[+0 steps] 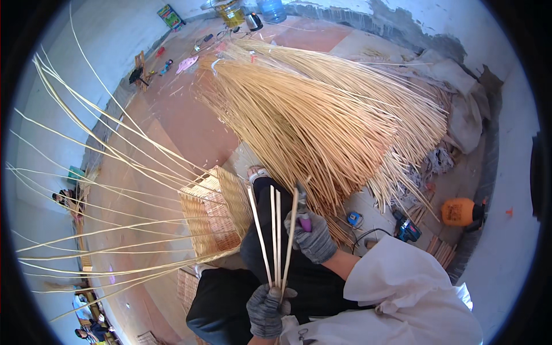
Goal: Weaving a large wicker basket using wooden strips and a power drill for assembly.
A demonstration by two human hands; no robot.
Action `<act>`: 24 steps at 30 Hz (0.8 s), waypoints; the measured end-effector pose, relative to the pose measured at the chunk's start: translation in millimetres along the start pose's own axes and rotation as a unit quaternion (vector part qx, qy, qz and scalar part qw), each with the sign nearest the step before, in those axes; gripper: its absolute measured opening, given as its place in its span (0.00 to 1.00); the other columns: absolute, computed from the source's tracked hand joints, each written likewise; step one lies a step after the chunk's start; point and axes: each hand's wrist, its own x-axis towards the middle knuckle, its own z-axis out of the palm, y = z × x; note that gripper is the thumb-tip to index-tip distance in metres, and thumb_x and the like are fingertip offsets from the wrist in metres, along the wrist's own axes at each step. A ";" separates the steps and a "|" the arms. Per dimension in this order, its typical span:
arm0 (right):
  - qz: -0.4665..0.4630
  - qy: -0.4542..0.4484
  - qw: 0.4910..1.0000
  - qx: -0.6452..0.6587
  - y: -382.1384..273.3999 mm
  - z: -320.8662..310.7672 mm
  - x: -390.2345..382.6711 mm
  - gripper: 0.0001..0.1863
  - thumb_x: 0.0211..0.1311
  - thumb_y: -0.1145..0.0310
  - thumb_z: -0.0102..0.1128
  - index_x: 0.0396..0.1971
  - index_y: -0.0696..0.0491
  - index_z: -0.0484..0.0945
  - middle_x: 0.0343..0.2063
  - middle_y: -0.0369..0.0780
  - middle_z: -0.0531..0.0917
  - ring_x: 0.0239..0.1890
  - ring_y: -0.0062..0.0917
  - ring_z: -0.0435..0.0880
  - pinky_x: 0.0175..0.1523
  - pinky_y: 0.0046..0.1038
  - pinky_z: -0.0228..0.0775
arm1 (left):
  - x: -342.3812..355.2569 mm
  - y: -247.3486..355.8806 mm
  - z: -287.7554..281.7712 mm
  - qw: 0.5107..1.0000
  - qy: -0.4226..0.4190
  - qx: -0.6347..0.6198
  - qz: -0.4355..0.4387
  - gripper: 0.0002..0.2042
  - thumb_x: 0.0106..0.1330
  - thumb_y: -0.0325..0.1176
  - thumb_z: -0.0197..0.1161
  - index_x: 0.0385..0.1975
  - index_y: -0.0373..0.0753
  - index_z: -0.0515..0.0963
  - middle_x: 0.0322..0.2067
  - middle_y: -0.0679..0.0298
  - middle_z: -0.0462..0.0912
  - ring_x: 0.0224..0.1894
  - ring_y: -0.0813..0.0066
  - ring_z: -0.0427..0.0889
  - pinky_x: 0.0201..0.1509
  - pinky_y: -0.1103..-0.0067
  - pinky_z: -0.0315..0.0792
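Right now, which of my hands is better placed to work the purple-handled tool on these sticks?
Probably your right hand: it grips the purple-handled tool beside the rightmost stick, while your left hand clasps the sticks at their near ends.

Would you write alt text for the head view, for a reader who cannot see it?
A grey-gloved left hand grips the lower ends of four pale rods, while the gloved right hand holds a purple-handled tool beside the thickest. To the left lies a partly woven wicker basket trailing long strands; beyond, large rod bundles fan out.
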 end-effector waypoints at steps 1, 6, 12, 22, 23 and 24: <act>-0.012 -0.022 0.999 -0.029 2.0 1.5 1.9 0.14 0.58 0.74 0.55 0.44 0.57 0.69 0.35 0.36 0.75 0.37 0.15 0.74 0.43 0.14 0.70 | -0.3 -0.1 1.0 1.000 -0.003 0.003 -0.010 0.17 0.59 0.42 0.62 0.34 0.31 0.75 0.22 0.54 0.80 0.12 0.81 0.70 0.14 0.88 0.63; -0.007 -0.249 0.850 0.465 15.9 11.3 17.5 0.17 0.62 0.71 0.51 0.50 0.57 0.65 0.35 0.36 0.74 0.38 0.18 0.74 0.46 0.20 0.72 | 0.8 -0.2 6.2 0.999 -0.022 0.005 -0.042 0.18 0.59 0.43 0.61 0.35 0.32 0.75 0.23 0.54 0.81 0.12 0.81 0.70 0.14 0.88 0.63; -0.142 -0.120 0.970 0.158 23.6 1.9 13.2 0.19 0.65 0.67 0.48 0.53 0.57 0.63 0.37 0.36 0.73 0.38 0.19 0.74 0.48 0.21 0.70 | 4.2 -2.1 8.5 0.997 -0.031 0.001 -0.064 0.18 0.59 0.44 0.61 0.36 0.32 0.75 0.23 0.54 0.81 0.13 0.80 0.71 0.15 0.88 0.63; -0.053 -0.286 0.755 0.588 37.2 -3.2 26.9 0.13 0.63 0.73 0.49 0.47 0.58 0.68 0.36 0.38 0.76 0.38 0.22 0.78 0.43 0.20 0.74 | 2.7 -1.4 13.8 0.996 -0.032 0.018 -0.078 0.19 0.59 0.46 0.61 0.36 0.33 0.75 0.25 0.54 0.81 0.15 0.78 0.76 0.14 0.87 0.66; -0.053 -0.302 0.752 0.583 36.2 -4.4 29.1 0.14 0.65 0.71 0.45 0.49 0.58 0.67 0.36 0.39 0.76 0.39 0.21 0.77 0.44 0.19 0.74 | 2.8 -1.0 13.8 0.996 -0.033 0.020 -0.086 0.19 0.59 0.45 0.61 0.36 0.33 0.75 0.25 0.54 0.81 0.15 0.78 0.76 0.14 0.87 0.67; -0.011 -0.327 0.716 0.616 34.1 -6.4 31.7 0.15 0.67 0.68 0.42 0.50 0.59 0.67 0.37 0.40 0.76 0.39 0.20 0.77 0.44 0.19 0.74 | 3.1 -0.9 14.1 0.994 -0.036 0.021 -0.102 0.19 0.59 0.45 0.61 0.36 0.33 0.75 0.25 0.54 0.81 0.15 0.78 0.76 0.14 0.87 0.67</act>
